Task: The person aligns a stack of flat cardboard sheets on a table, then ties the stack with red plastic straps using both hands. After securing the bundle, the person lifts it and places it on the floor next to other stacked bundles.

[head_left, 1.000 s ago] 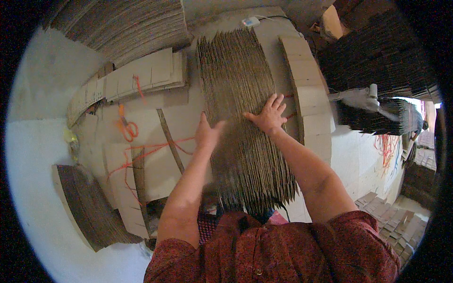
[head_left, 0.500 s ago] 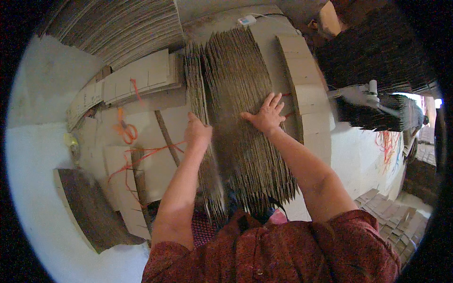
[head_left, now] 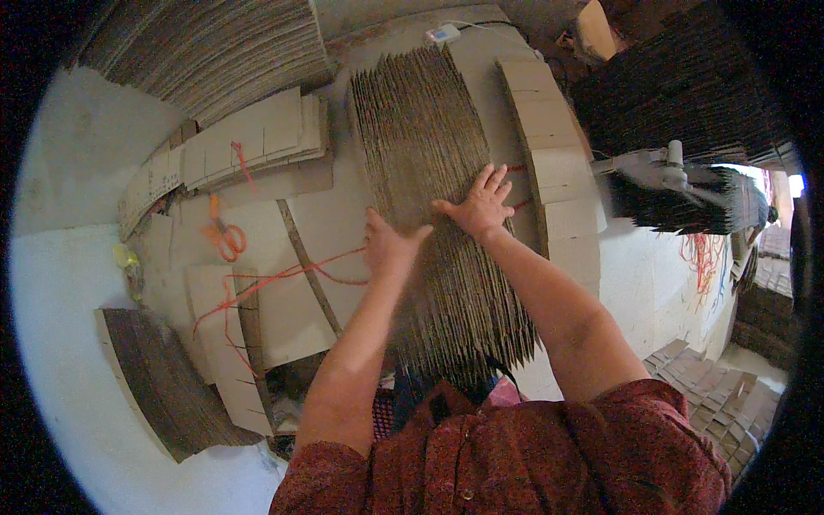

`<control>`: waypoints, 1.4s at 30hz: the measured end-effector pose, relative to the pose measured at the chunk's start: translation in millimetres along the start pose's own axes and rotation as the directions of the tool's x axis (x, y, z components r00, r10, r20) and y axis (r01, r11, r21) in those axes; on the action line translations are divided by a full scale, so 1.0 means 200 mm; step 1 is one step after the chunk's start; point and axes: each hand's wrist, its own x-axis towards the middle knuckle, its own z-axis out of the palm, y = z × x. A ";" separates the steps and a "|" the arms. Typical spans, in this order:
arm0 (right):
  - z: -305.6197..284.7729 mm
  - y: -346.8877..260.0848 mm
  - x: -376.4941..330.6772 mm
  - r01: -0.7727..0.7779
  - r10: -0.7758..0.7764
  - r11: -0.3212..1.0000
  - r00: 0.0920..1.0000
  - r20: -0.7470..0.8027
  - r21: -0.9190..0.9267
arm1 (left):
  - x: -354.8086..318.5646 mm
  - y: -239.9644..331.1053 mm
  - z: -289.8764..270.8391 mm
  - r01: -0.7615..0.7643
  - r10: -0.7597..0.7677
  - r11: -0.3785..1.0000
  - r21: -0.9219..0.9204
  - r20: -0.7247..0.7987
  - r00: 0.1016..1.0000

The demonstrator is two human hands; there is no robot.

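A long row of thin grey-brown cardboard sheets (head_left: pixel 421 129) stands packed on edge in front of me, their upper edges showing. My left hand (head_left: pixel 392 247) lies against the row's left side, thumb stretched over the top edges and fingers extended. On the right side rests my right hand (head_left: pixel 479 206), open, its fingers spread and its thumb pointing inward across the sheets. The two thumbs point toward each other without touching. Red string (head_left: pixel 292 273) runs from the left to beside my left hand, and short pieces of it show right of the row.
Orange-handled scissors (head_left: pixel 226 239) lie on the table at left, near flat slotted cardboard pieces (head_left: pixel 257 154). A cardboard stack (head_left: pixel 562 163) borders the right side. Larger cardboard stacks (head_left: pixel 215 60) stand at the back left. A small white device (head_left: pixel 443 34) sits at the far end.
My left hand has moved right, and the separate narrow bunch of sheets on the left has closed up against the main row. The left thumb has spread out. My right hand has barely moved.
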 end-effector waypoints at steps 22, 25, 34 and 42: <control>-0.02 0.00 -0.02 0.000 0.000 1.000 1.000 0.018 0.020 | 0.06 -0.07 -0.03 0.072 -0.072 0.995 0.065 -0.002 0.997; -0.02 -0.01 -0.03 0.003 -0.003 1.000 0.999 0.032 0.012 | 0.06 -0.09 -0.07 0.064 -0.062 0.995 0.070 -0.021 0.998; -0.01 0.01 -0.02 -0.005 0.004 1.000 1.000 0.020 0.005 | 0.01 -0.02 -0.29 0.026 -0.022 0.978 0.208 -0.024 0.999; 0.02 0.01 -0.03 0.007 -0.007 1.000 1.000 -0.010 0.013 | 0.07 -0.05 -0.33 0.006 -0.006 0.955 0.298 0.000 1.000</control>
